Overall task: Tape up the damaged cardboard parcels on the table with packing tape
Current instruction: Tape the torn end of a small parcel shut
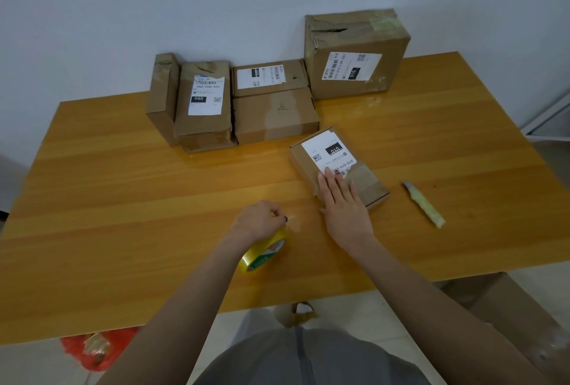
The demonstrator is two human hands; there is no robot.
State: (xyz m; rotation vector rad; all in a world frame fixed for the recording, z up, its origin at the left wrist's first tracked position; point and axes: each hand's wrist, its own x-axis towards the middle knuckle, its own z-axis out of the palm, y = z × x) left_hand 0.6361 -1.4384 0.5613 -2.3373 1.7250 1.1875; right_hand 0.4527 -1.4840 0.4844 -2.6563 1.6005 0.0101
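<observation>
the right hand (344,210) lies with its fingers straight and flat on the small parcel (334,157), near the front right of the desk (154,199). the left hand (262,219) curls its fingers round the yellow tape roll (262,255) just beside it. this looks like early work: the big parcel (354,57) at the back shows an open tear, and the others beside it seem untouched.

Six cardboard parcels (274,116) sit on the surface (123,199): five grouped beyond the tape roll (262,256), one to its right. One knife (424,204) lies farther right. Two hands: left hand (257,219), right hand (342,208).
</observation>
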